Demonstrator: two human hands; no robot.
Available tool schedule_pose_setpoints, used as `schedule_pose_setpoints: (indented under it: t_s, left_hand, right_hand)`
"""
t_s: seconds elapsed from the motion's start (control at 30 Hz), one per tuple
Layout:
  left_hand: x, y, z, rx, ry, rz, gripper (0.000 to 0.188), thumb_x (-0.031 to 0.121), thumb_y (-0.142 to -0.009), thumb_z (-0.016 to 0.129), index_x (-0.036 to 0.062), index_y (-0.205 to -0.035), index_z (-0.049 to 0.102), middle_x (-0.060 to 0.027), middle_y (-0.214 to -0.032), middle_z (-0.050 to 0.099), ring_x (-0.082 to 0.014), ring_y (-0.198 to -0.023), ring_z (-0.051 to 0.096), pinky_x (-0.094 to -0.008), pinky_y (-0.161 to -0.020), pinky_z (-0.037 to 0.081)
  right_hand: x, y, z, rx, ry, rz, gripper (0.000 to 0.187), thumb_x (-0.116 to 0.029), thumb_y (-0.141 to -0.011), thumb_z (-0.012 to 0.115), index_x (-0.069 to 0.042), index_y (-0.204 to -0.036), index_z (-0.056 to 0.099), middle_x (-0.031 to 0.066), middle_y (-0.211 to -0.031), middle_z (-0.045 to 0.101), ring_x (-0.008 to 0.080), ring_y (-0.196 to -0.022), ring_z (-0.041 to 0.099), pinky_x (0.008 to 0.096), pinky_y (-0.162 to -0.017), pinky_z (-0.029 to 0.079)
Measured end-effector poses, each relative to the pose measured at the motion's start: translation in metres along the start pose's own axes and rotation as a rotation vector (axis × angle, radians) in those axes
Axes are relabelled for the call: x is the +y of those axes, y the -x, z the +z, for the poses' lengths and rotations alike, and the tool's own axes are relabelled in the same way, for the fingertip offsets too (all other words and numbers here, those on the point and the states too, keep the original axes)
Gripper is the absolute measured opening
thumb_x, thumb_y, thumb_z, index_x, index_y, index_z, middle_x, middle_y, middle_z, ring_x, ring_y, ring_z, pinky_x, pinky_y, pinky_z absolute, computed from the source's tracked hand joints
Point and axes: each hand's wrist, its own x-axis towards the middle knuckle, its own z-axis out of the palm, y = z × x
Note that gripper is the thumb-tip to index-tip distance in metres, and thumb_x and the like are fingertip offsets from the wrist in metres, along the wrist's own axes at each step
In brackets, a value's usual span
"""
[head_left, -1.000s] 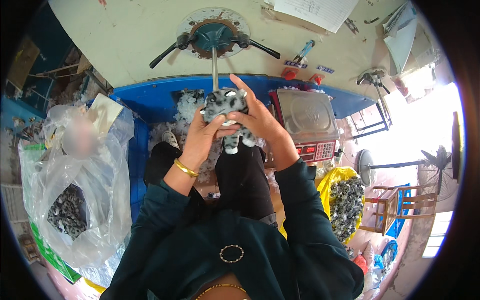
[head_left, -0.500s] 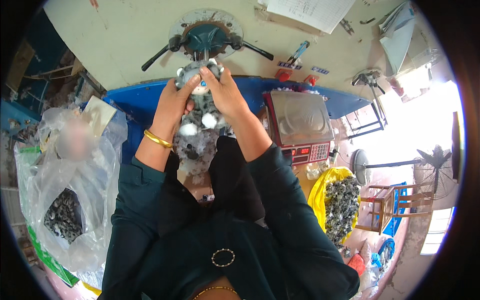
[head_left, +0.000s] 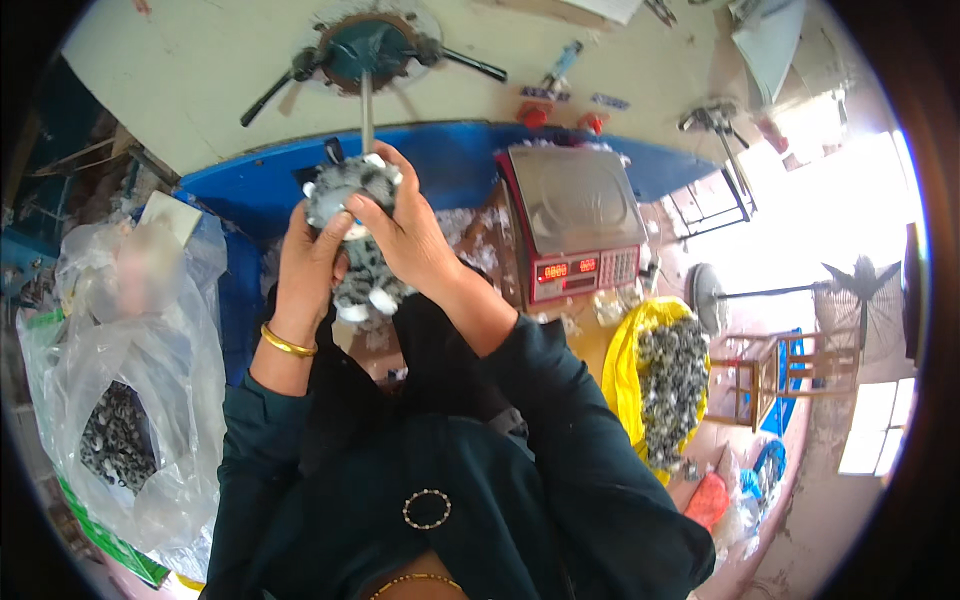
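Between my two hands is a grey-striped plush cat (head_left: 372,264) with white paws and white ear tips. My left hand (head_left: 312,258) grips it from the left, thumb on the head. My right hand (head_left: 412,238) wraps its right side, thumb also pressed on the head. A metal tube (head_left: 367,110) runs from the round green machine head (head_left: 368,48) in the wall panel down to the plush cat. Its lower end is hidden at the toy's head, so I cannot tell whether it is inside. Black handles (head_left: 474,66) stick out on both sides of the machine head.
A red scale (head_left: 578,205) with a steel plate stands to the right. Beyond it sits a yellow sack (head_left: 622,375) of grey plush pieces. At left, a clear plastic bag (head_left: 180,350) holds more. A blue ledge (head_left: 455,150) runs under the pale panel (head_left: 220,60).
My hands and the plush cat have moved down from the machine head, and more of the tube shows. The grey fluffy thing below the toy no longer shows. The view has shifted.
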Motion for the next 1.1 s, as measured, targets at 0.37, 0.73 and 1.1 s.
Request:
schedule_pose_setpoints:
  t_s: [0.37, 0.73, 1.1]
  left_hand:
    - [-0.029, 0.059, -0.001, -0.271, 0.06, -0.074, 0.041, 0.014, -0.094, 0.056, 0.0018, -0.131, 0.043, -0.0124, -0.113, 0.059, -0.0193, -0.094, 0.063, -0.031, -0.078, 0.053]
    - [-0.064, 0.058, -0.009, -0.352, -0.002, -0.233, 0.031, 0.016, -0.093, 0.06, -0.001, -0.118, 0.052, -0.0127, -0.107, 0.062, -0.016, -0.087, 0.063, -0.0262, -0.075, 0.051]
    - [-0.084, 0.063, -0.032, -0.24, -0.083, -0.366, 0.026, 0.021, -0.094, 0.059, 0.0022, -0.112, 0.055, -0.0098, -0.101, 0.065, -0.013, -0.083, 0.063, -0.0239, -0.074, 0.051]
  right_hand:
    - [0.017, 0.053, -0.158, 0.193, 0.535, 0.047, 0.095, -0.012, -0.064, 0.085, -0.007, -0.142, 0.031, 0.0157, -0.129, 0.052, 0.0239, -0.117, 0.052, 0.0367, -0.099, 0.042]
    - [0.124, 0.117, -0.27, 0.68, 0.361, 0.16, 0.113, -0.011, -0.065, 0.084, -0.007, -0.149, 0.009, 0.0193, -0.144, 0.036, 0.0293, -0.134, 0.035, 0.0389, -0.108, 0.034]
    - [0.124, 0.133, -0.3, 0.828, 0.717, 0.106, 0.09, -0.005, -0.066, 0.083, 0.001, -0.14, 0.033, 0.0175, -0.136, 0.046, 0.0238, -0.122, 0.048, 0.0338, -0.1, 0.04]
